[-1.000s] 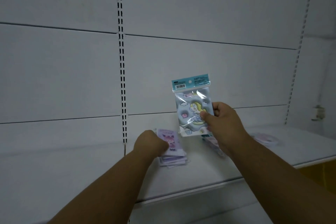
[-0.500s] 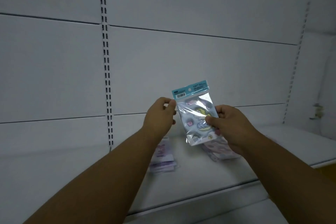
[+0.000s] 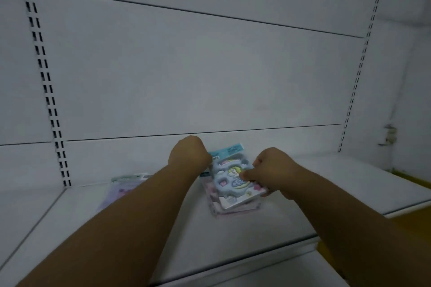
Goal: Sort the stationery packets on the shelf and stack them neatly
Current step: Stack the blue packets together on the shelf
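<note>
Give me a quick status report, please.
Right hand grips the blue packet, lowering it onto the right stack. Left hand at its top corner. Nothing obstructing.

Purple packets point(image 3: 121, 191) behind left forearm point(image 3: 149, 198)

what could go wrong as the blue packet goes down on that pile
1. The blue packet sits skewed on the pile under it, its lower right corner raised, so the stack may end up uneven.
2. The wrappers look glossy; once the right hand and left hand let go, the top packet could slide off.
3. The left forearm crosses over the purple packets and could nudge them when pulled back.
</note>
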